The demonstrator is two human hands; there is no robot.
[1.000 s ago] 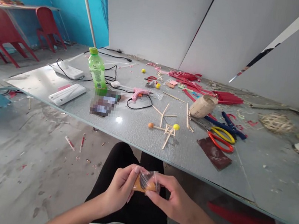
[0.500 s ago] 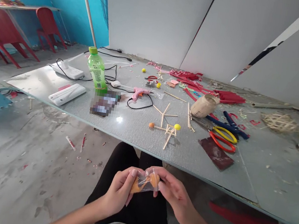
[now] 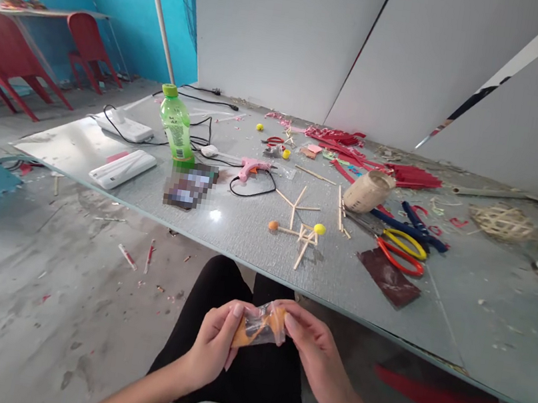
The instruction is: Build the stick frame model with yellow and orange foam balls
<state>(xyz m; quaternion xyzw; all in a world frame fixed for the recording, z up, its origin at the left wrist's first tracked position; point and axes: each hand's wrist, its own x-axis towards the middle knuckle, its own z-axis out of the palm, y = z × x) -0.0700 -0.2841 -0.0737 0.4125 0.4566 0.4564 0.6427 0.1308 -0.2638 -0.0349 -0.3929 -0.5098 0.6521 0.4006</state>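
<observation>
Over my lap, below the table's near edge, both hands hold a small clear plastic bag with orange material inside (image 3: 256,325). My left hand (image 3: 211,348) pinches its left end with closed fingers. My right hand (image 3: 312,349) grips its right end, fingers also closed. On the table (image 3: 245,228) straight ahead lies a small stick figure of wooden sticks (image 3: 302,233) with an orange ball (image 3: 273,226) and a yellow ball (image 3: 318,228) on its ends.
On the table stand a green bottle (image 3: 175,127), a pink glue gun (image 3: 252,169) with black cord, a white power strip (image 3: 122,168), a woven cylinder (image 3: 369,191), red and yellow scissors (image 3: 401,248), a dark sheet (image 3: 388,277) and red paper scraps (image 3: 380,164). Red chairs (image 3: 11,65) stand at far left.
Both hands have risen slightly with the bag and turned it; the bag is now squeezed more tightly between them, with the right hand's fingers further over its end.
</observation>
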